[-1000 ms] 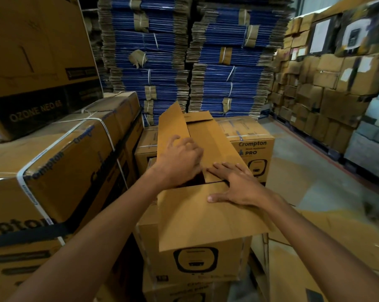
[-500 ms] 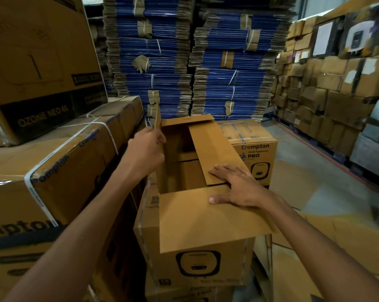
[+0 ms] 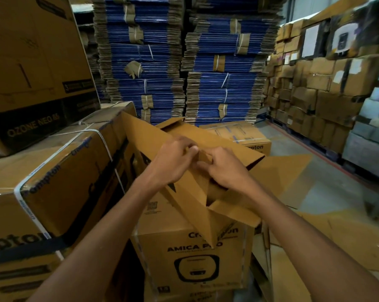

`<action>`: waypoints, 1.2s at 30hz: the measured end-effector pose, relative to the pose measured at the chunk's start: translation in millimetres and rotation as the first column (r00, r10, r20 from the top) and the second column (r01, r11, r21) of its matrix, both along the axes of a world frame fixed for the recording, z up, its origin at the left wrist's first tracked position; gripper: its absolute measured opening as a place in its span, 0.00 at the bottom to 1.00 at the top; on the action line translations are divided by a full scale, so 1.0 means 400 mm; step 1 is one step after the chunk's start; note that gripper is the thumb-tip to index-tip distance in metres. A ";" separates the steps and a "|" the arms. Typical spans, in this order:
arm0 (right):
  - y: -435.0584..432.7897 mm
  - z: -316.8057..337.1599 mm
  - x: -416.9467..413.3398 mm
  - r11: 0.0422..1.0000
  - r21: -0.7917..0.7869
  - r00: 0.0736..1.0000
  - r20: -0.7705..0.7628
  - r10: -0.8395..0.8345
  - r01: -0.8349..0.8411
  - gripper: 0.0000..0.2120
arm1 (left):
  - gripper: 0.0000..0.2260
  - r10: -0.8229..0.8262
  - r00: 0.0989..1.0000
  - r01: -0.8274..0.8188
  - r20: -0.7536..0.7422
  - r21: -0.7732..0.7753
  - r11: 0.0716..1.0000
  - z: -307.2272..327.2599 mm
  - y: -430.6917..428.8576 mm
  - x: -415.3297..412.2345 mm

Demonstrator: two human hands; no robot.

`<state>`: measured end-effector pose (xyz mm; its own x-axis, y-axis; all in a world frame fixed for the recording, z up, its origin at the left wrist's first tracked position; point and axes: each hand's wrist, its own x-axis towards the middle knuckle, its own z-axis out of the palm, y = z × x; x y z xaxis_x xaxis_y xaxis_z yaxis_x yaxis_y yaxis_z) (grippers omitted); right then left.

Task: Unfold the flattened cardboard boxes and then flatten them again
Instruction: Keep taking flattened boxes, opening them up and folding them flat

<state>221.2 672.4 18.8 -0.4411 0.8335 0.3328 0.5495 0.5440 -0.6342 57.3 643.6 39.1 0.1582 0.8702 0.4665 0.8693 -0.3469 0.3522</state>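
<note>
Both left hand and right hand pinch flaps of the cardboard box; collapse evenly, keeping creases below the grip aligned.

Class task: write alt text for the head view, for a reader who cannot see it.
Over an open cardboard box, the left hand and right hand grip its top flaps. A strapped carton sits to the left; blue flattened stacks rise behind.

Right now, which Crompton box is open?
The AMICA PRO box in the middle: left hand and right hand grip its loose flaps. The strapped box at left and the box behind are shut.
</note>
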 end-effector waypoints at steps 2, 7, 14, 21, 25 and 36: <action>-0.010 0.005 0.046 1.000 -0.019 0.999 0.043 -0.022 0.023 0.03 | 0.16 0.063 0.990 -0.072 -0.126 -0.073 0.995 -0.005 0.029 -0.057; -0.010 0.053 0.169 0.954 0.128 0.912 0.280 -0.299 0.273 0.24 | 0.30 0.312 0.885 -0.335 -0.345 -0.007 0.942 -0.006 0.089 -0.186; 0.008 0.048 0.186 0.794 0.556 0.699 0.466 -0.542 0.245 0.20 | 0.19 0.293 0.901 -0.155 -0.319 0.393 0.906 -0.060 0.082 -0.153; -0.020 0.007 0.023 0.818 0.574 0.801 0.499 -0.329 -0.022 0.16 | 0.12 0.113 0.941 -0.013 -0.319 0.299 0.954 -0.087 -0.003 0.009; -0.035 -0.033 0.041 0.785 0.616 0.839 0.457 -0.295 -0.059 0.16 | 0.21 -0.076 0.995 0.049 -0.058 -0.377 0.925 0.028 -0.019 -0.032; -0.069 -0.090 0.058 0.701 0.711 0.902 0.337 -0.271 -0.055 0.18 | 0.09 -0.019 0.793 -0.287 -0.608 -0.402 0.870 -0.009 0.044 -0.200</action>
